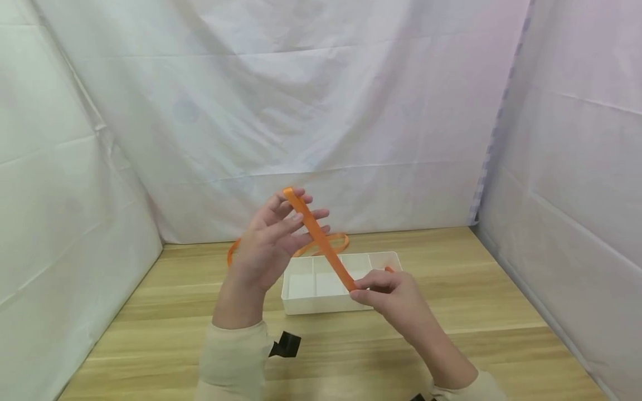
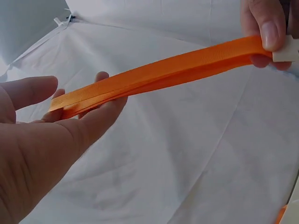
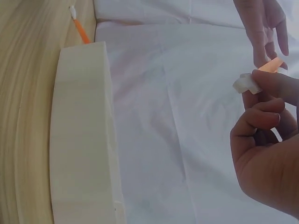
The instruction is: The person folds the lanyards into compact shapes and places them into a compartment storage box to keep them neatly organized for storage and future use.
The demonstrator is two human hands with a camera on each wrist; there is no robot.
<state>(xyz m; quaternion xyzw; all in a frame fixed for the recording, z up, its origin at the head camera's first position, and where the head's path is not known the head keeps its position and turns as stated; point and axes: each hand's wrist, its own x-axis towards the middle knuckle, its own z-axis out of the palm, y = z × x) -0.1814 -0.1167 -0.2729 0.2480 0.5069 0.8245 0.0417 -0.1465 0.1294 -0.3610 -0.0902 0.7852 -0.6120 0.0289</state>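
Observation:
Between my two hands stretches an orange lanyard (image 1: 325,245), a flat band slanting down from left to right. My right hand (image 1: 396,298) pinches its lower end between thumb and fingers, beside a white plastic clip (image 3: 246,84). At the upper end, my left hand (image 1: 263,245) has its fingers spread, and the looped band lies across them. The left thumb stands apart from the band in the left wrist view, where the lanyard (image 2: 163,70) shows as two layers. Below the band, a white divided box (image 1: 321,304) sits on the table.
More orange strap (image 1: 347,240) lies looped on the wooden table (image 1: 160,312) behind the box, and another orange curve (image 1: 229,256) shows left of it. A bit of orange (image 1: 389,269) appears at the box's right compartment. White cloth (image 1: 311,111) hangs at the back and sides.

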